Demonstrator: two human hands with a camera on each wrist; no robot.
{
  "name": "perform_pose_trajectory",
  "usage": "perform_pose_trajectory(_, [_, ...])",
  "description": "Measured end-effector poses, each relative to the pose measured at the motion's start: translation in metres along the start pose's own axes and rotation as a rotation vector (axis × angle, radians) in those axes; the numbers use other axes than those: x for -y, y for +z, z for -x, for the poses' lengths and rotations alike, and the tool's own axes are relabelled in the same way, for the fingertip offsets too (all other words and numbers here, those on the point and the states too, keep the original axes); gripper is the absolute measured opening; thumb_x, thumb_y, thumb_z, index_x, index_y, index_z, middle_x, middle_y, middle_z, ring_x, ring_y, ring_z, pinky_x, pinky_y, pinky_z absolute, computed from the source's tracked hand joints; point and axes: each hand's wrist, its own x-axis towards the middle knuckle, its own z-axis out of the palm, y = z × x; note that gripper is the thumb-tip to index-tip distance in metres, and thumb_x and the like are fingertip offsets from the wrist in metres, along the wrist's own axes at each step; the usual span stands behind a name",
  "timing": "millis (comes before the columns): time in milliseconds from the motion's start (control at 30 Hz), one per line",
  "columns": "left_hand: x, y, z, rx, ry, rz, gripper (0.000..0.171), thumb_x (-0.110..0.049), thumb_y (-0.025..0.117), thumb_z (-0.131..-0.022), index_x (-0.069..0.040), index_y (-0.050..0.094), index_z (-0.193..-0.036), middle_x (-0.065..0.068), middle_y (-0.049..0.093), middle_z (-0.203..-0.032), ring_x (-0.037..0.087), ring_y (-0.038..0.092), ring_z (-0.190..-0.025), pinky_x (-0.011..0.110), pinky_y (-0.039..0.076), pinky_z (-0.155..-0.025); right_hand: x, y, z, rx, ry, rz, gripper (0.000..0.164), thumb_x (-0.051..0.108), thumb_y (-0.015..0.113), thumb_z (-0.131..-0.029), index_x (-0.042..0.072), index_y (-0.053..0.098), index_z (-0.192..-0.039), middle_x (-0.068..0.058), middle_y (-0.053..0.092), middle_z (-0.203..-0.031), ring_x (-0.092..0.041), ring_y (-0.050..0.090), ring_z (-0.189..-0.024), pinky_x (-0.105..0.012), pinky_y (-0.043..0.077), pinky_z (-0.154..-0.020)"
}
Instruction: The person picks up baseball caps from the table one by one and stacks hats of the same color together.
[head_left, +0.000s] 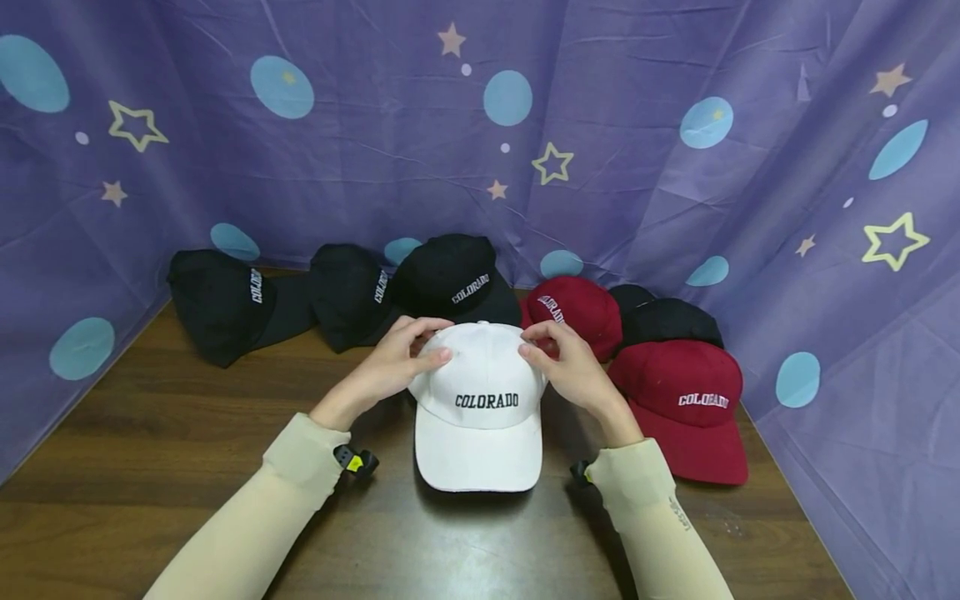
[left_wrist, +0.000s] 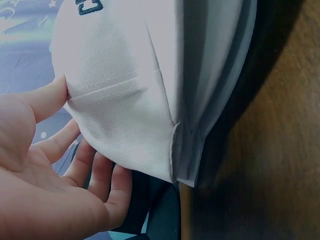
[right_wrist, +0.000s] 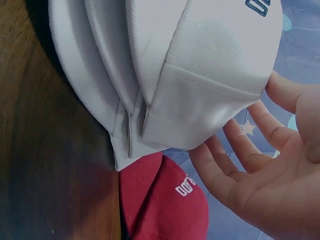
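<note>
A white baseball cap (head_left: 483,367) with dark COLORADO lettering sits at the middle of the table, brim toward me. In the right wrist view it tops a nested stack of white caps (right_wrist: 107,55), three brim edges showing one under another. My left hand (head_left: 386,362) holds the crown on its left side, thumb on the front and fingers curved behind. On the opposite side my right hand (head_left: 581,371) holds the crown the same way, its fingers (right_wrist: 245,147) spread along the cap's back edge.
Several black caps (head_left: 225,304) line the back left of the wooden table (head_left: 187,425). Red caps (head_left: 675,379) and black caps (head_left: 675,318) lie at the right, close to my right hand. A purple patterned curtain (head_left: 390,183) encloses the back and sides.
</note>
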Motion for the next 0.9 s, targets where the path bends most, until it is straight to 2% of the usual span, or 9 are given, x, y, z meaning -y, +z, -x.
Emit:
perform_pose_trajectory(167, [-0.003, -0.005, 0.002, 0.004, -0.011, -0.014, 0.054, -0.035, 0.076, -0.1, -0.019, 0.059, -0.149, 0.011, 0.051, -0.135, 0.03, 0.05, -0.122, 0.042, 0.046, -0.101, 0.003, -0.005, 0.001, 0.005, 0.001, 0.015, 0.032, 0.023, 0.074, -0.102, 0.008, 0.067, -0.129, -0.016, 0.063, -0.129, -0.032, 0.064, -0.112, -0.046, 0.06, -0.092])
perform_pose_trajectory(333, [-0.006, -0.011, 0.004, 0.021, -0.006, -0.006, 0.053, -0.036, 0.077, -0.099, -0.019, 0.061, -0.146, 0.012, 0.053, -0.138, 0.031, 0.053, -0.122, 0.041, 0.049, -0.097, 0.005, -0.008, 0.002, 0.013, -0.003, 0.038, 0.032, 0.024, 0.075, -0.101, 0.009, 0.068, -0.129, -0.012, 0.065, -0.126, -0.031, 0.063, -0.112, -0.043, 0.06, -0.09])
perform_pose_trajectory(533, [-0.006, -0.016, 0.004, 0.032, 0.013, -0.008, 0.05, -0.036, 0.076, -0.1, -0.019, 0.063, -0.145, 0.009, 0.055, -0.14, 0.03, 0.053, -0.124, 0.045, 0.048, -0.103, 0.008, -0.012, 0.004, 0.019, -0.001, 0.038, 0.032, 0.025, 0.074, -0.101, 0.01, 0.068, -0.128, -0.011, 0.065, -0.129, -0.032, 0.063, -0.119, -0.049, 0.058, -0.098])
perform_pose_trajectory(700, [-0.005, -0.021, 0.002, -0.011, 0.027, -0.03, 0.048, -0.035, 0.07, -0.105, -0.015, 0.06, -0.147, 0.011, 0.059, -0.144, 0.031, 0.054, -0.127, 0.049, 0.047, -0.105, 0.011, -0.017, 0.005, 0.013, 0.002, 0.019, 0.033, 0.025, 0.074, -0.101, 0.01, 0.066, -0.13, -0.011, 0.065, -0.132, -0.031, 0.064, -0.124, -0.05, 0.056, -0.105])
perform_pose_trajectory(900, [-0.002, -0.03, 0.003, -0.066, 0.018, -0.033, 0.046, -0.035, 0.067, -0.107, -0.016, 0.059, -0.148, 0.013, 0.058, -0.147, 0.033, 0.053, -0.13, 0.051, 0.046, -0.107, 0.017, -0.024, 0.007, -0.004, -0.013, -0.01, 0.032, 0.022, 0.073, -0.103, 0.009, 0.065, -0.13, -0.012, 0.067, -0.132, -0.031, 0.068, -0.122, -0.049, 0.057, -0.104])
